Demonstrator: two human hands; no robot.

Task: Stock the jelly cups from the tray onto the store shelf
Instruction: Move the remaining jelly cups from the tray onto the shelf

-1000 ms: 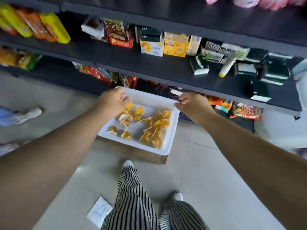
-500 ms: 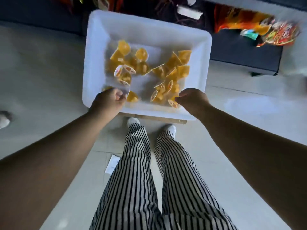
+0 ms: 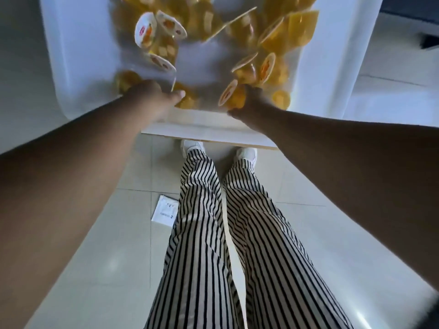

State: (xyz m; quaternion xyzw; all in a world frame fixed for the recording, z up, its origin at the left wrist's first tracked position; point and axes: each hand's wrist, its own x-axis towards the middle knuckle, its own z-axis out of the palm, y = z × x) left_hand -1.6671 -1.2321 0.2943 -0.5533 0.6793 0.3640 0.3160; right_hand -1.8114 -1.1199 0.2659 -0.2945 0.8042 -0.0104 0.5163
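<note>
The white tray (image 3: 71, 67) fills the top of the view and holds several orange jelly cups (image 3: 292, 32) with printed lids, lying loose on their sides. My left hand (image 3: 152, 98) reaches over the tray's near rim and lies on cups at the front left, its fingertips on one cup (image 3: 187, 102); its grip is hidden. My right hand (image 3: 254, 103) is curled around an orange jelly cup (image 3: 234, 98) at the front right of the tray. The store shelf is out of view.
The tray rests on a flat cardboard box (image 3: 213, 129) on the tiled floor. Below it are my striped trousers (image 3: 213, 233) and white shoes (image 3: 192, 146). A paper slip (image 3: 165, 211) lies on the floor to the left. A dark shelf base (image 3: 403, 8) shows at top right.
The view has tilted down and closer, and the shelves have left the frame. Both hands went from the tray's rim down among the cups at its near end; the right closed on a cup.
</note>
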